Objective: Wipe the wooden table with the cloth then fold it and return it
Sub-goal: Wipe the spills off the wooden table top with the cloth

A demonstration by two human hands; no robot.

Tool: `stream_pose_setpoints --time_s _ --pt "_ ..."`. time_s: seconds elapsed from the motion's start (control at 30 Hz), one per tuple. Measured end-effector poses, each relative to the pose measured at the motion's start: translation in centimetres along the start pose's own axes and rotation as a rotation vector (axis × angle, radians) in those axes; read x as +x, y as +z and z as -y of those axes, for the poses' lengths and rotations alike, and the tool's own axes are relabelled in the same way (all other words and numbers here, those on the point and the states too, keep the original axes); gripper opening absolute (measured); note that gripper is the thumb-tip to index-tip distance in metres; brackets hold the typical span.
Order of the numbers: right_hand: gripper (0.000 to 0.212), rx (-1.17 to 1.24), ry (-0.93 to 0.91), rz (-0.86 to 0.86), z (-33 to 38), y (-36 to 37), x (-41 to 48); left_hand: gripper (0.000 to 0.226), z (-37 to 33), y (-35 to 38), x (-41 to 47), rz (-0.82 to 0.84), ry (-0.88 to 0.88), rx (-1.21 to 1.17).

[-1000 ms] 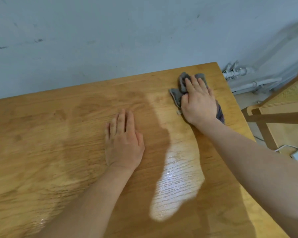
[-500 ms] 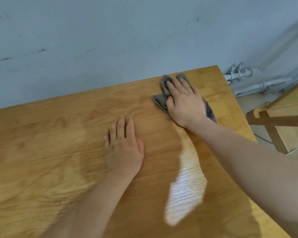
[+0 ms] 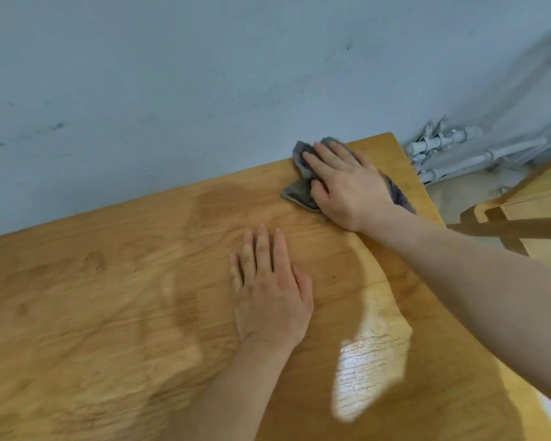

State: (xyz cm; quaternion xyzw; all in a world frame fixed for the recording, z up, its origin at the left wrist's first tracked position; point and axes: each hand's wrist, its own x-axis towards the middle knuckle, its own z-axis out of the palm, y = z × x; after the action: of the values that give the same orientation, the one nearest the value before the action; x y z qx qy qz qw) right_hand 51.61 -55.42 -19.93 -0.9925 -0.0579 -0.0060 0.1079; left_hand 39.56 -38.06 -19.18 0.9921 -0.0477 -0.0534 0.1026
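A crumpled grey cloth (image 3: 299, 192) lies on the wooden table (image 3: 109, 313) near its far right corner, against the wall. My right hand (image 3: 347, 183) lies flat on top of the cloth with straight fingers and presses it down; most of the cloth is hidden under the palm. My left hand (image 3: 269, 288) rests flat on the bare wood in the middle of the table, fingers together and pointing away from me, holding nothing.
A pale blue-grey wall (image 3: 204, 90) runs along the table's far edge. White pipes (image 3: 452, 151) sit low by the wall past the right corner. A wooden chair (image 3: 522, 214) stands to the right of the table. A bright patch of light lies on the wood.
My right hand has slid the cloth left and toward the wall along the far edge. My left hand has stayed flat in the same spot.
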Motion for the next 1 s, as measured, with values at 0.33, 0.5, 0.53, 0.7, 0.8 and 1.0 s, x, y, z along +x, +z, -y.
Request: stream_pose_setpoints --time_s 0.33,0.5,0.53,0.7,0.8,1.0 --pt "0.058 0.025 0.398 -0.056 -4.1 -0.9 -1.8 0.062 -0.2 -0.2 0.0 0.006 -0.006 0.044" --pt "0.059 -0.003 0.345 -0.008 -2.6 -1.3 -8.5 0.059 -0.3 -0.4 0.0 -0.005 -0.012 0.042" --pt "0.059 -0.002 0.331 0.006 -2.2 -1.3 -10.0 0.059 -0.4 -0.4 -0.1 -0.01 -0.012 0.041" --pt "0.057 0.036 0.309 -0.031 0.3 -1.5 -19.5 0.058 -0.3 -0.2 -0.4 -0.006 -0.011 0.048" --pt "0.056 0.03 0.354 -0.039 1.4 -1.4 -25.9 0.056 -0.5 -0.3 -0.7 -0.021 0.013 0.052" --pt "0.058 -0.01 0.57 -0.065 1.7 -1.3 -36.5 0.056 -2.8 -0.2 -3.2 0.03 0.157 0.075"
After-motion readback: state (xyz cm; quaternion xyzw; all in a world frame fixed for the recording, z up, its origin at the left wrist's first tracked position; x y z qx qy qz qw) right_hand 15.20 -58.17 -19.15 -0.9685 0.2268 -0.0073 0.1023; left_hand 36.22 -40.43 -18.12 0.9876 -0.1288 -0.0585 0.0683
